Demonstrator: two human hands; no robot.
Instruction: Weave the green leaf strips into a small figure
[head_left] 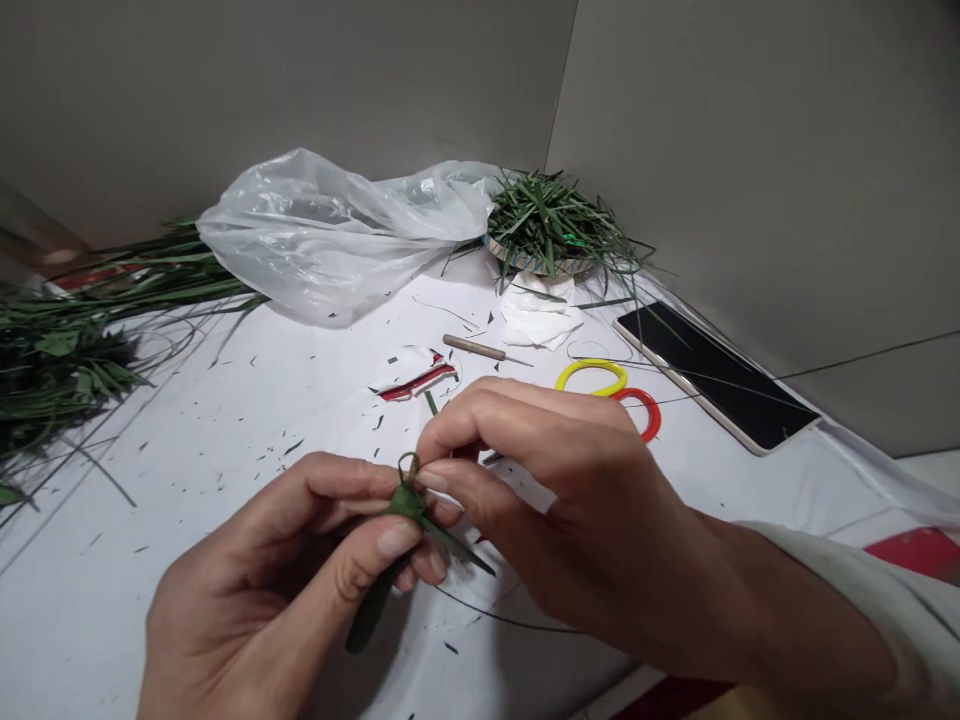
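Observation:
A small folded green leaf piece [406, 500] is pinched between the thumb and fingers of my left hand [300, 570]. A narrow loop stands up at its top, and pointed leaf ends stick out below and to the right. My right hand [555, 490] is closed at the top of the piece, its thumb and index finger pinching the leaf strip beside the loop. Part of the folded leaf is hidden behind my fingers. Scissors with yellow and red handles [592, 377] lie just beyond my right hand, which covers their blades.
A wooden-handled awl [475, 347] and a torn red-and-white scrap [416, 375] lie ahead. A clear plastic bag [337, 230], a heap of cut leaf strips [551, 215] and white tissue [540, 312] are at the back. Long leaves [60, 370] spread left; a phone [720, 375] lies right.

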